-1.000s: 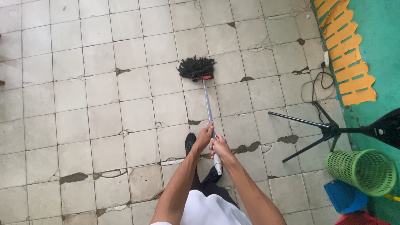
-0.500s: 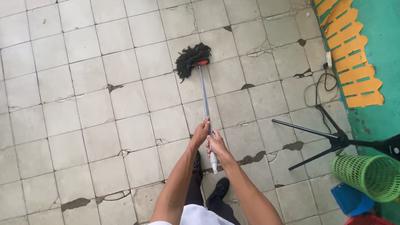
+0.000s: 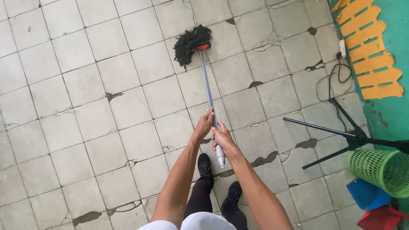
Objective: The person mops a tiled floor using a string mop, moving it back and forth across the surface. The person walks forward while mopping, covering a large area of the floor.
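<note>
Grey metal pole of mop (image 3: pixel 208 91) runs from hands out to dark string head (image 3: pixel 189 40), flat on tiled floor (image 3: pixel 85 106) well ahead of feet. Left hand (image 3: pixel 204 125) wrapped shut round pole, higher up; right hand (image 3: pixel 223 142) closed just below, near pale end grip. Pole prob light, stiff, smooth – slippery if wet; head soft, floppy, drags. Two-hand hold nr top seems apt

Floor: pale square tiles (image 3: pixel 85 85), cracked, chipped at joints. Black tripod (image 3: pixel 336 136) at right on tiles. Black cable (image 3: pixel 336 81) coiled beyond tripod. Green plastic mesh basket (image 3: pixel 379 170) on its side just beside tripod; blue bin (image 3: pixel 366 195) below basket.
</note>
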